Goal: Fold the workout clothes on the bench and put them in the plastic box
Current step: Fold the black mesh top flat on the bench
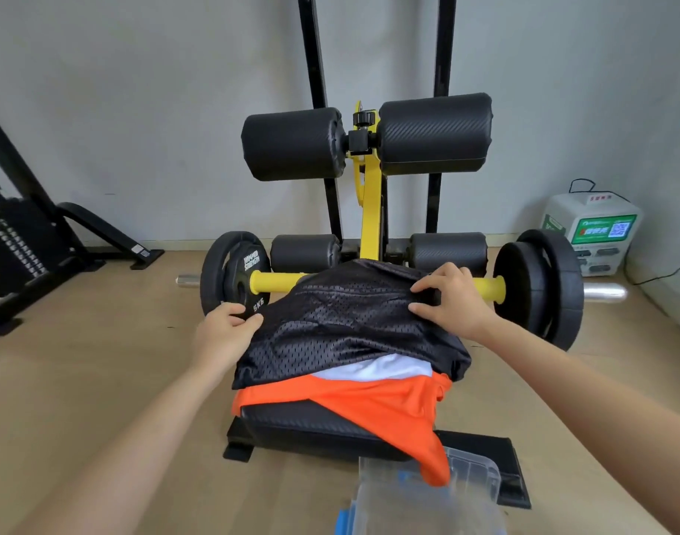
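Both hands grip the top garment on the bench (315, 422).
The left hand (230, 326) pinches the left edge of the black mesh garment (350, 322), which covers the white top (377, 366) and orange top (388, 403). The right hand (452, 299) pinches its far edge, with the plastic box (471, 482) nearest me.

white garment (373, 368): mostly under black mesh garment (350, 322) | plastic box (473, 473): blurred, cut by bottom edge
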Demonstrator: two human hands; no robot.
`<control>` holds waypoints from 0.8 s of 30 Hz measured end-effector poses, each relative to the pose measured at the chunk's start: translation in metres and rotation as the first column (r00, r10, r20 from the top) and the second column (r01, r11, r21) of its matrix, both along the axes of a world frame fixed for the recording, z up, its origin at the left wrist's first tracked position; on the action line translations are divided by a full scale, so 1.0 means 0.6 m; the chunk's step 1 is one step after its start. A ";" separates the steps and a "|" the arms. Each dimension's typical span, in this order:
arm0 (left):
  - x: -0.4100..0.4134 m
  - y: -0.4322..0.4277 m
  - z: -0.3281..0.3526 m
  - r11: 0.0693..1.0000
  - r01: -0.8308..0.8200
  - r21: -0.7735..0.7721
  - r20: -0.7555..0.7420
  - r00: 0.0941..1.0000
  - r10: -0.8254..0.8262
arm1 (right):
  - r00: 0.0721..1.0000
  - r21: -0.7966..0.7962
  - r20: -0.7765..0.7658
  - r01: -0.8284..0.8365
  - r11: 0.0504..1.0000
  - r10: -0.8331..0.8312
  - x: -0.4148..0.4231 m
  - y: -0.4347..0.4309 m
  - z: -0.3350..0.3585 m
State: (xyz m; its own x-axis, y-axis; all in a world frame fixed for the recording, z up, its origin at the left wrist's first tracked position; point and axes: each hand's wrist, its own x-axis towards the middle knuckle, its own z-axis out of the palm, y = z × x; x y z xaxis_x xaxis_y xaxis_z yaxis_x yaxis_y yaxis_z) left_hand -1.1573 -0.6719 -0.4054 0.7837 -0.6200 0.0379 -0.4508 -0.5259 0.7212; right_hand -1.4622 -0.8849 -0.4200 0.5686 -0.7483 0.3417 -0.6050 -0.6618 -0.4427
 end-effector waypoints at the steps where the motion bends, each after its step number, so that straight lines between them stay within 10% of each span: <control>1: -0.008 0.015 0.000 1.000 -0.016 -0.005 0.006 1.000 0.016 | 1.000 -0.051 -0.031 0.001 0.999 -0.003 -0.002 0.013 -0.002; 10: -0.063 0.081 0.001 0.990 0.036 -0.138 0.021 0.999 -0.033 | 0.989 -0.065 -0.002 0.144 0.987 -0.145 -0.043 0.071 0.052; 14: -0.067 0.091 0.006 0.922 -0.015 -0.387 -0.056 0.998 -0.008 | 0.978 0.201 -0.062 -0.184 0.962 0.200 -0.045 0.118 0.043; 24: -0.063 0.127 0.008 0.883 -0.013 -0.470 -0.129 0.990 -0.054 | 0.984 -0.141 0.129 -0.108 0.984 0.126 -0.063 0.146 0.022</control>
State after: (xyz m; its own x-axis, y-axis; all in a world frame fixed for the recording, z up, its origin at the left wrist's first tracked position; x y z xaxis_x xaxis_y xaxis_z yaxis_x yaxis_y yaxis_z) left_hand -1.1952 -0.5956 -0.4005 0.7896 -0.5716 0.2233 -0.3392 -0.1032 0.9350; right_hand -1.5000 -0.7973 -0.4071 0.5903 -0.6221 0.5143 -0.4599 -0.7829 -0.4190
